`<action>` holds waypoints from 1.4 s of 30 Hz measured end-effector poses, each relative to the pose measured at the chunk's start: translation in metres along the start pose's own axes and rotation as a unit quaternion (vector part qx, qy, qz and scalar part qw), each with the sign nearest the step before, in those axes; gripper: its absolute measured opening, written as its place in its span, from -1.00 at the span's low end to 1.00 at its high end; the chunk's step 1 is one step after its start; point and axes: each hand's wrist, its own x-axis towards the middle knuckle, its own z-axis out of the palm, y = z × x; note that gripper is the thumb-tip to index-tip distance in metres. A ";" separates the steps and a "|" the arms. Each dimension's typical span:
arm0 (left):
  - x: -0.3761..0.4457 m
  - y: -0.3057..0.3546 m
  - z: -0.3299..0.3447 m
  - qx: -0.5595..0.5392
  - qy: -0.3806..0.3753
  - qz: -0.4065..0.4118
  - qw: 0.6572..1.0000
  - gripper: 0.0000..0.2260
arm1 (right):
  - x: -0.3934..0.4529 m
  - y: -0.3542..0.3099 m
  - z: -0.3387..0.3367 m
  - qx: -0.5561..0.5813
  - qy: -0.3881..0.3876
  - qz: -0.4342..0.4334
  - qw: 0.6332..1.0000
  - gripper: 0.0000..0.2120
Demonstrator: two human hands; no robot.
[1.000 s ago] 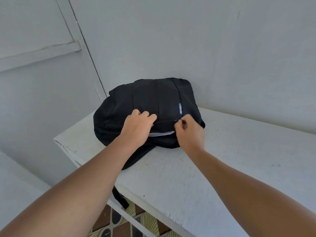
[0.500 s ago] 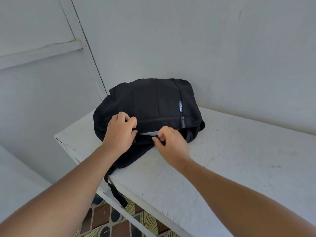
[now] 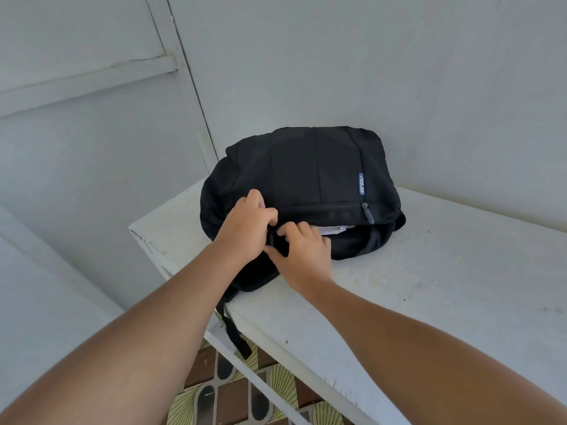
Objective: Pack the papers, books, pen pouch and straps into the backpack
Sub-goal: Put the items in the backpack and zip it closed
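1. Both hands have slid left along the bag's opening since half a second ago; the right hand (image 3: 302, 256) was mid-opening and now sits at its left end, against the left hand (image 3: 245, 231).
2. Nearest: patterned floor tiles (image 3: 221, 391), brown and yellow-green, below the table edge. One black strap (image 3: 233, 329) hangs off the edge over them.
3. White table (image 3: 429, 286), scuffed surface, holds the bag at its far left corner.
4. Right hand: fingers curled, thumb and fingertips pinching at the dark fabric by the zipper's left end. Cannot tell if a zipper pull is in the pinch.
5. Left hand: fingers bent, gripping the bag's upper flap just above the opening, touching the right hand's fingers.
6. Backpack (image 3: 306, 167): black, lying flat, opening facing the person, partly open to the right of the hands.
7. White papers (image 3: 333, 230) show inside the gap.
8. Second zipper pull (image 3: 368, 214) hangs at the right end of a closed upper zipper.
9. Small blue-grey label (image 3: 361, 184) above it reads "ASUS", letters run vertically.
10. Farthest: pale grey wall (image 3: 399, 72), panelled door (image 3: 92, 87) at left.
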 end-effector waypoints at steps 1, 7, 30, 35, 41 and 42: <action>0.001 -0.002 0.002 -0.006 -0.005 -0.004 1.000 -0.83 | -0.001 -0.004 0.002 0.001 0.002 -0.016 1.000 -0.65; 0.000 -0.014 0.008 -0.030 -0.012 -0.012 0.999 -0.82 | 0.011 -0.024 0.005 0.052 -0.035 0.082 0.995 -0.64; -0.011 -0.006 0.025 0.092 0.050 -0.012 0.994 -0.88 | 0.002 0.012 -0.035 -0.058 -0.011 -0.002 0.998 -0.73; -0.008 0.010 0.028 0.092 0.078 -0.019 0.993 -0.75 | -0.004 0.049 -0.051 -0.043 -0.002 0.026 0.999 -0.78; -0.010 0.024 0.037 0.097 0.082 -0.043 0.991 -0.70 | -0.001 0.060 -0.058 -0.047 -0.050 0.027 0.997 -0.78; -0.009 0.020 0.037 0.098 0.087 -0.045 0.990 -0.68 | 0.000 0.058 -0.059 -0.024 -0.069 0.040 0.997 -0.77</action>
